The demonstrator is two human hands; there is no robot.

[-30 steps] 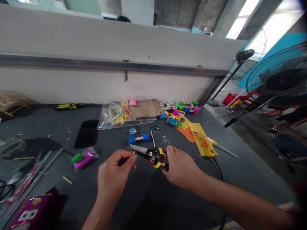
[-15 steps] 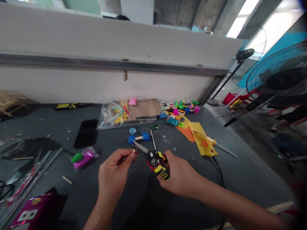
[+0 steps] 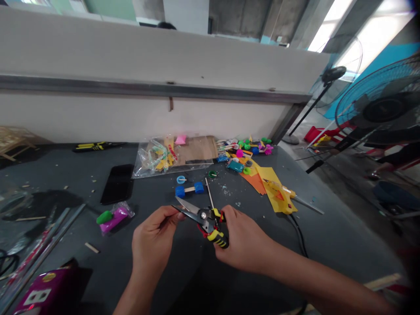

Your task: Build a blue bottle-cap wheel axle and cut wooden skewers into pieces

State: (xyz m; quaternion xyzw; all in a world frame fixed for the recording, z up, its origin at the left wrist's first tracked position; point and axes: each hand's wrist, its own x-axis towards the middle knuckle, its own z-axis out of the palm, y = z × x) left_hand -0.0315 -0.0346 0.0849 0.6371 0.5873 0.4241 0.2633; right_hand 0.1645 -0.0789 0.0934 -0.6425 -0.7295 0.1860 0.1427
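My right hand [image 3: 244, 238] is wrapped round the black and yellow handles of a pair of shears [image 3: 203, 215]. The blades are parted and point left, toward my other hand. My left hand [image 3: 154, 238] is closed in a pinch at the blades; the small pale wooden stick in its fingers is mostly hidden now. Just beyond the blades lies a short stick with blue clay blocks [image 3: 198, 187] on both ends. A thin pale rod [image 3: 209, 192] lies behind the shears, and a light blue ring [image 3: 181, 180] and a green ring [image 3: 212, 174] rest farther back.
A clear bag of scraps [image 3: 157, 157], a black phone [image 3: 117, 183] and a purple clay packet [image 3: 114, 217] lie on the dark table. To the right are yellow paper [image 3: 274, 201], a glue gun [image 3: 285, 191] and colourful clay pieces [image 3: 249, 146]. A fan [image 3: 383, 107] stands beyond the table.
The shears have shifted slightly left and down, and their blades are wider apart. Their lower blade now covers the stick's tip at my left fingers. My left hand has moved slightly left.
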